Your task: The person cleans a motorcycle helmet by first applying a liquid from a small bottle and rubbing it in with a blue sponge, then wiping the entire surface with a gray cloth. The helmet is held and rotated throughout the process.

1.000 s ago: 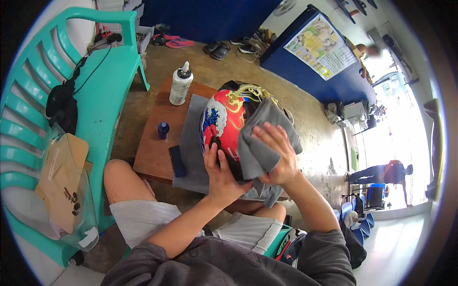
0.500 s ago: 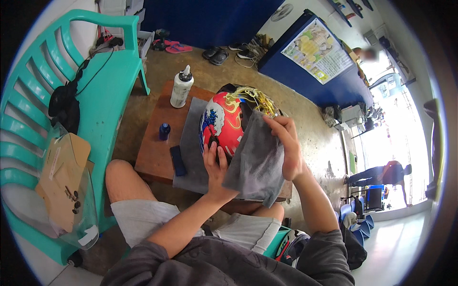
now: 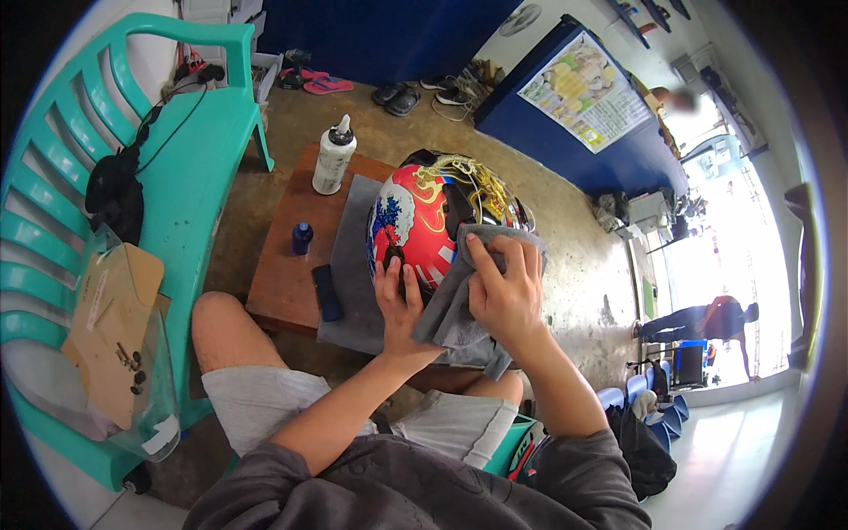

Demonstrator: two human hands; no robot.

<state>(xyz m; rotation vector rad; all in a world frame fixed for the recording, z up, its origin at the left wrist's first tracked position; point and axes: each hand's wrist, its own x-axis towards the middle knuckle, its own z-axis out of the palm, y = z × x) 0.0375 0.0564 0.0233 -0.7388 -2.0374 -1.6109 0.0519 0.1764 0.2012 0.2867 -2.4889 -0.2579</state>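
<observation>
A red motorcycle helmet [image 3: 422, 231] with a wave picture and gold patterns sits on a grey cloth [image 3: 350, 291] spread over a low wooden table. My left hand [image 3: 399, 299] lies against its near side, fingers stretched and apart; the thumb is hidden. In my right hand [image 3: 511, 287] is a grey microfiber towel [image 3: 450, 305], pressed onto the helmet's right near side, with the index finger extended over it. The towel's loose end hangs below my hand and covers part of the helmet.
The wooden table [image 3: 281, 265] also bears a white squeeze bottle [image 3: 334, 161], a small dark blue bottle [image 3: 302, 238] and a dark phone [image 3: 328, 293]. Left stands a green plastic bench [image 3: 190, 159] with a clear visor [image 3: 159, 389]. Sandals [image 3: 402, 102] lie beyond. A person [image 3: 707, 322] stands far right.
My right hand has moved left and down, bringing the raised towel onto the helmet, where it now bunches under the fingers. My left hand has stayed on the helmet.
</observation>
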